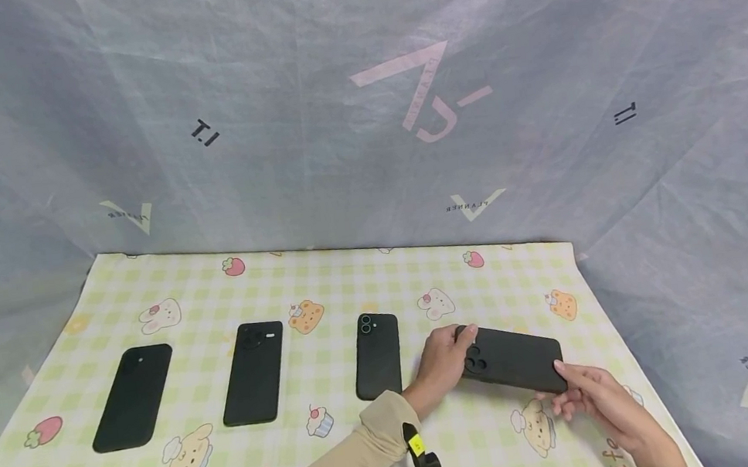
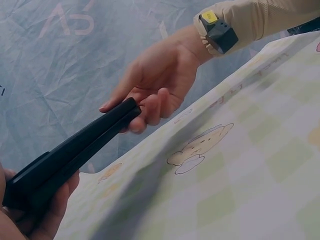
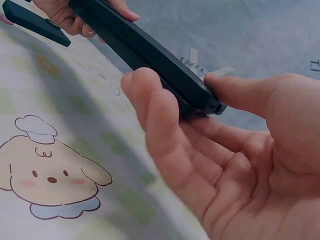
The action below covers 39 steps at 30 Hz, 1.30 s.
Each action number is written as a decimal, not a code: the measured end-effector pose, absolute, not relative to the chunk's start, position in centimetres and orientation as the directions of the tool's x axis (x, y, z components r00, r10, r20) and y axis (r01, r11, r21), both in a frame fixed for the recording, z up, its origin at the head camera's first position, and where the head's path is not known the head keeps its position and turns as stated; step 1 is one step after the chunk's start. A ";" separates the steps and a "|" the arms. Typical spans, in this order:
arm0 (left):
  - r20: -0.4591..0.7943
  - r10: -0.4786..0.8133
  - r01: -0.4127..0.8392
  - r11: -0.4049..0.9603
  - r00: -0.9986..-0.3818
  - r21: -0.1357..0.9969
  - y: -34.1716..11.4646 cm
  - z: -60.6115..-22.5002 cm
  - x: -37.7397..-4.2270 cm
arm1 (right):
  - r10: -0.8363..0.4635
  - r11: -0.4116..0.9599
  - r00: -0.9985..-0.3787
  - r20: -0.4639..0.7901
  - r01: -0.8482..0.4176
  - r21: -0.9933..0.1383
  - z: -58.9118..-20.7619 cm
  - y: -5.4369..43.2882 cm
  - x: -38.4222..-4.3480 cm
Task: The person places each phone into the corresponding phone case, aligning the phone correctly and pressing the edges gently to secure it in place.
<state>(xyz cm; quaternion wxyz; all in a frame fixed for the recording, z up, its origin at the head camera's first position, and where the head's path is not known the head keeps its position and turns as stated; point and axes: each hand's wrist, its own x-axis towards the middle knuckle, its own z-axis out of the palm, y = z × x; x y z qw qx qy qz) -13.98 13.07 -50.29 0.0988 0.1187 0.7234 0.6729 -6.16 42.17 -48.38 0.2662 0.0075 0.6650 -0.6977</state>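
A black phone (image 1: pixel 517 360) is held tilted above the right part of the table, its camera end to the left. My left hand (image 1: pixel 440 363) grips that camera end, thumb on top and fingers beneath. At the opposite end, my right hand (image 1: pixel 603 401) pinches a corner between thumb and fingers. Seen edge-on in the left wrist view, the phone (image 2: pixel 82 147) shows two dark layers along its side, like a phone and a case; how firmly they are joined I cannot tell. The right wrist view shows its lower end (image 3: pixel 200 100) between my thumb and fingers.
Three more black phones lie back up on the checked tablecloth (image 1: pixel 323 278): one at the far left (image 1: pixel 133 398), a second (image 1: pixel 254 373) beside it, and a smaller one (image 1: pixel 378 355) near my left wrist. A grey fabric sheet (image 1: pixel 302 102) hangs behind the table.
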 end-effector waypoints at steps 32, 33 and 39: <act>0.100 0.311 0.142 0.114 -0.945 0.983 12.8 -49.7 -13.8 | -0.423 -0.183 -0.841 -0.338 0.444 -0.877 -48.2 41.8 -5.9; 0.100 0.311 0.141 0.112 -0.945 0.984 12.8 -49.8 -13.8 | -0.417 -0.178 -0.843 -0.339 0.441 -0.880 -48.2 41.8 -5.9; 0.102 0.313 0.139 0.099 -0.944 0.985 12.8 -49.9 -13.9 | -0.371 -0.138 -0.857 -0.358 0.432 -0.891 -48.1 41.6 -6.0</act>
